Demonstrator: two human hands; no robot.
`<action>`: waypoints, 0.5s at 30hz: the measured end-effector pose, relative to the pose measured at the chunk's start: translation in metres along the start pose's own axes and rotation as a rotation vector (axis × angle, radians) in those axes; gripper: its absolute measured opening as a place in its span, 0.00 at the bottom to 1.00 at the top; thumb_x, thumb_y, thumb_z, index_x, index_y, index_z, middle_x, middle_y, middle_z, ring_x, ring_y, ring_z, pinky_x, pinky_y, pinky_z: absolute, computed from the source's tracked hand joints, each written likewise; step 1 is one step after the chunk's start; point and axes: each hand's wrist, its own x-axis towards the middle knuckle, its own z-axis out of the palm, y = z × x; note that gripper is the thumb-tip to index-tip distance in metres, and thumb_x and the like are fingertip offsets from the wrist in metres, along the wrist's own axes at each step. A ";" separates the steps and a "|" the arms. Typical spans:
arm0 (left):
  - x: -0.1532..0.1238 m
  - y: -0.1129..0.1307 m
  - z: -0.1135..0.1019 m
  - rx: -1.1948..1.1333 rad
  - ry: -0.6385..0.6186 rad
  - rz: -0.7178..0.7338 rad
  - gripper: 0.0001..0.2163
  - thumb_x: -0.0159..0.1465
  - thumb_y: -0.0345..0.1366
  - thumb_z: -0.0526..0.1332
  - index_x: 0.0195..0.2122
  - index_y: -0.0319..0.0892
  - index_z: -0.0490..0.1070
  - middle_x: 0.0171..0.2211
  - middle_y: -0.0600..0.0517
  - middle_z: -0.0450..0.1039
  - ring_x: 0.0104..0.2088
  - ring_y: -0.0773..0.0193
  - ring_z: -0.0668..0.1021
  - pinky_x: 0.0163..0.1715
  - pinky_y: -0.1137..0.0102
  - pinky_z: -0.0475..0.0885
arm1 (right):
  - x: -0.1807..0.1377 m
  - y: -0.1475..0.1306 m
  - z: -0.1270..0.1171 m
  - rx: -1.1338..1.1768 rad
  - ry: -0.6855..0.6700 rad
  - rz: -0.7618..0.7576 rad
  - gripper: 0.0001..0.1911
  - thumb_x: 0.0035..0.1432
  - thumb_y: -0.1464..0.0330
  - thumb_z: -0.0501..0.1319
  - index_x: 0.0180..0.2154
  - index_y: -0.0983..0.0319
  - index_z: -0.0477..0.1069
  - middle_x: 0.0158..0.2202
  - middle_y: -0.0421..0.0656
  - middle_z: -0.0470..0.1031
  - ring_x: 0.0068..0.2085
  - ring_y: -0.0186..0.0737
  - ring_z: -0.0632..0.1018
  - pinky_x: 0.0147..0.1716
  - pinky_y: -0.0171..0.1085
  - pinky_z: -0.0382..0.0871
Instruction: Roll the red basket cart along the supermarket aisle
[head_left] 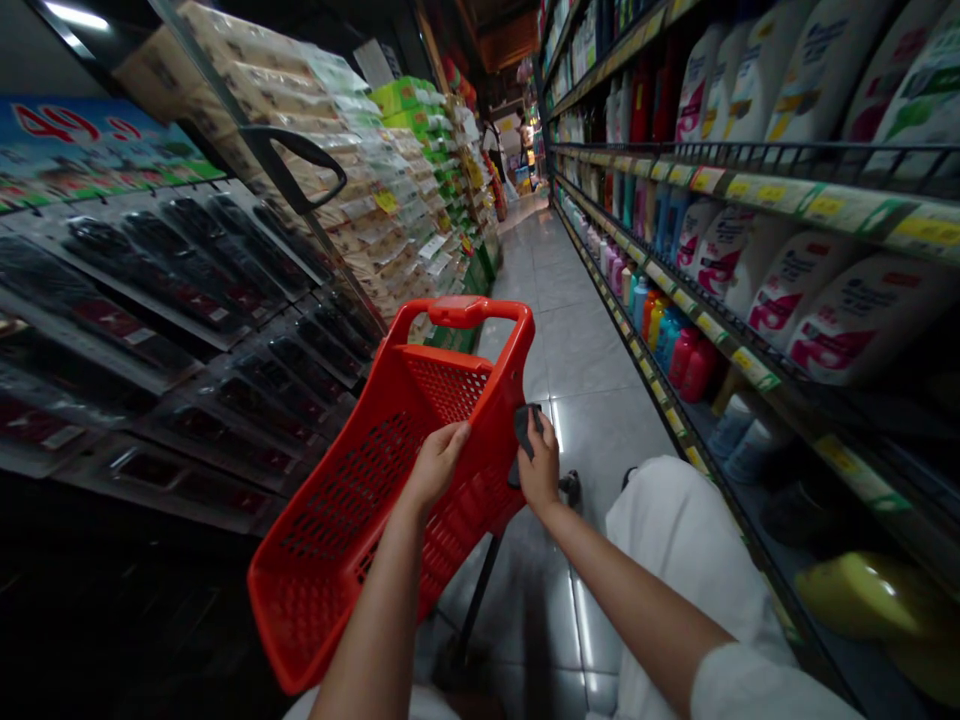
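Note:
A red plastic shopping basket [360, 520] is tipped up in front of me, its open mesh inside empty and its red handle [465, 312] at the far end. My left hand [439, 462] is closed over the basket's near rim. My right hand [540, 465] grips the right side wall, with its fingers round a dark grey part [525, 425] on that wall. A black bar [480, 590] runs down from the basket toward the floor.
I stand in a narrow shop aisle with a grey tiled floor [585, 350]. Left shelves [187, 330] hold dark flat packets and stacked wrapped packs. Right shelves [750, 220] hold white and coloured bottles. A person [493, 140] stands far down the aisle.

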 end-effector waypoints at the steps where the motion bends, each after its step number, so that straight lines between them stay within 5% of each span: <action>1: 0.000 0.000 -0.001 -0.011 0.001 -0.004 0.27 0.56 0.59 0.61 0.35 0.35 0.78 0.28 0.50 0.77 0.32 0.59 0.76 0.35 0.69 0.70 | -0.007 0.004 0.003 -0.004 0.001 0.055 0.33 0.58 0.77 0.51 0.65 0.60 0.60 0.63 0.53 0.62 0.63 0.47 0.65 0.62 0.51 0.62; 9: -0.002 -0.001 -0.001 -0.061 0.006 -0.021 0.25 0.55 0.57 0.64 0.31 0.36 0.77 0.27 0.51 0.76 0.30 0.63 0.74 0.33 0.71 0.69 | 0.016 -0.044 0.027 0.045 0.149 0.051 0.37 0.57 0.76 0.52 0.67 0.55 0.55 0.67 0.48 0.55 0.66 0.47 0.60 0.64 0.51 0.59; 15: -0.008 0.001 0.001 -0.056 0.030 -0.061 0.23 0.57 0.56 0.63 0.32 0.36 0.76 0.28 0.51 0.76 0.32 0.61 0.76 0.34 0.70 0.71 | -0.034 0.019 0.035 0.091 0.116 0.287 0.36 0.54 0.76 0.50 0.65 0.59 0.60 0.65 0.49 0.60 0.65 0.45 0.64 0.64 0.50 0.58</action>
